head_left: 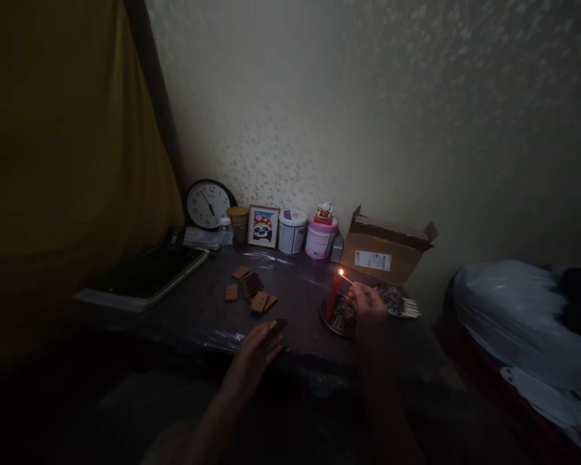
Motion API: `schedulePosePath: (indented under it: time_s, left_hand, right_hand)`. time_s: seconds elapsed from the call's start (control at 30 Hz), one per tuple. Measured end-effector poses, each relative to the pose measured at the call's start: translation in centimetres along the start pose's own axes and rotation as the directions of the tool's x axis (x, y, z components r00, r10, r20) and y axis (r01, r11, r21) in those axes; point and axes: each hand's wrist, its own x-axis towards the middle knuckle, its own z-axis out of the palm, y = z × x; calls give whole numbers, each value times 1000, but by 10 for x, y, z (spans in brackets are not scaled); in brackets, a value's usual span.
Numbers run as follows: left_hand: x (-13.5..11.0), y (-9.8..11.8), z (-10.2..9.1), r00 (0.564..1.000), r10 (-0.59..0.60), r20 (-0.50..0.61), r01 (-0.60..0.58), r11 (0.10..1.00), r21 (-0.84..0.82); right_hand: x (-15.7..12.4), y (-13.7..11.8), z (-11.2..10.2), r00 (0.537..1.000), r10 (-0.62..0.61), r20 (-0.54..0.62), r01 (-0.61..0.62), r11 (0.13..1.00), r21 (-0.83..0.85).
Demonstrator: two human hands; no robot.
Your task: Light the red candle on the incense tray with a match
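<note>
In dim light my right hand (368,303) pinches a thin match (347,279) whose tip meets the small flame at the top of a red candle (334,294). The candle stands upright in a round dark dish (341,318) on the dark table (198,313). My left hand (259,349) rests near the table's front edge, its fingers curled round a small dark box (277,325), possibly a matchbox. Several small brown tiles (252,290) lie scattered just beyond the left hand.
Along the wall stand a round clock (208,204), a jar (238,223), a framed cartoon picture (263,226), two tubs (291,232) (320,237) and an open cardboard box (385,248). A dark book or tablet (145,278) lies left. A pale bundle (513,316) sits right.
</note>
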Motion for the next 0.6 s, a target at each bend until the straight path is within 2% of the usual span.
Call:
schedulePosePath:
  time_s: [0.33, 0.6]
  left_hand:
    - [3, -1, -2, 1000, -6, -24, 6, 1000, -4]
    - [1, -1, -3, 1000, 0, 2, 0, 1000, -23]
  right_hand:
    - [-4, -6, 2, 998, -61, -3, 60, 989, -132]
    - [-1, -1, 3, 994, -110, -8, 107, 979, -172]
